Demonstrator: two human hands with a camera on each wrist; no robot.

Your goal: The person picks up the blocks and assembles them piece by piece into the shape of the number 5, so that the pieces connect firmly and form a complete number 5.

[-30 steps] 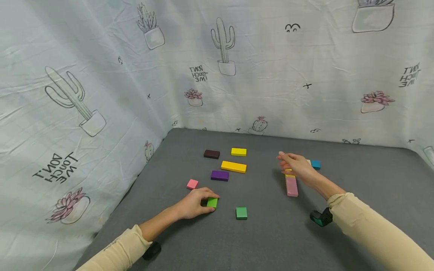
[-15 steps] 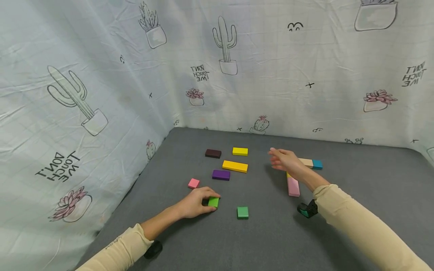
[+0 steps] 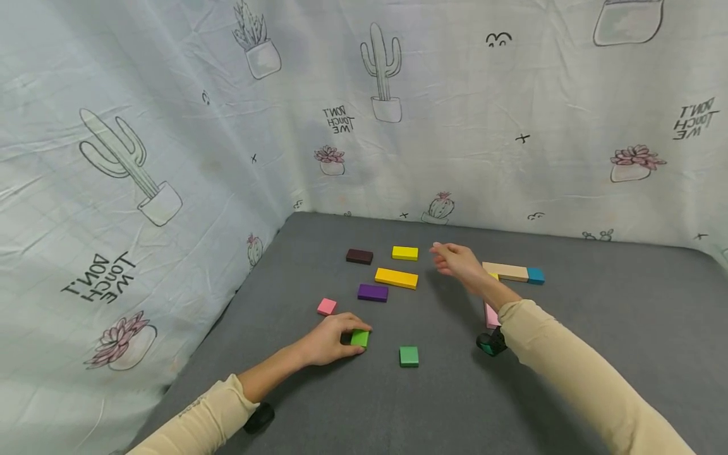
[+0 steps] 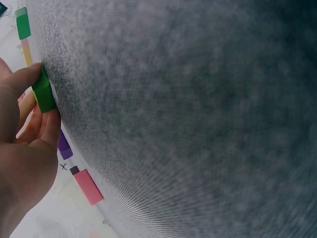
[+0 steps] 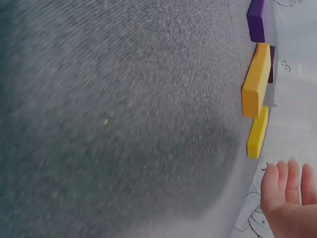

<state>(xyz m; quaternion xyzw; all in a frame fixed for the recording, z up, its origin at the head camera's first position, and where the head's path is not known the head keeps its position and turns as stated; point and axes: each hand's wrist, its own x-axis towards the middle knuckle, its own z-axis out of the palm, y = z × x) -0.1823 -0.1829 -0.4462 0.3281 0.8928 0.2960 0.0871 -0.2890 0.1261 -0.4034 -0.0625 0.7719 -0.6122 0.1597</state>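
Note:
My left hand point(image 3: 327, 341) pinches a light green block point(image 3: 360, 338) between thumb and fingers, low at the grey tabletop. The same pinch on the block point(image 4: 44, 94) shows in the left wrist view. Raised over the table, my right hand point(image 3: 459, 262) holds nothing, its fingers relaxed and pointing left. Nearest to its fingertips is a short yellow block point(image 3: 405, 253). A longer orange-yellow block point(image 3: 396, 279) and a purple block point(image 3: 373, 292) lie to the left of it. In the right wrist view the fingers point(image 5: 282, 183) are extended beside these blocks.
A green square block point(image 3: 409, 356) lies right of my left hand, a small pink block point(image 3: 327, 306) behind it. A dark brown block point(image 3: 359, 256) lies farther back. On the right are beige point(image 3: 508, 272), blue point(image 3: 536, 275) and long pink blocks point(image 3: 490, 315), the pink partly hidden by my arm.
My right hand has moved left, away from the beige, blue and pink blocks and toward the short yellow one. My left hand stays on the light green block.

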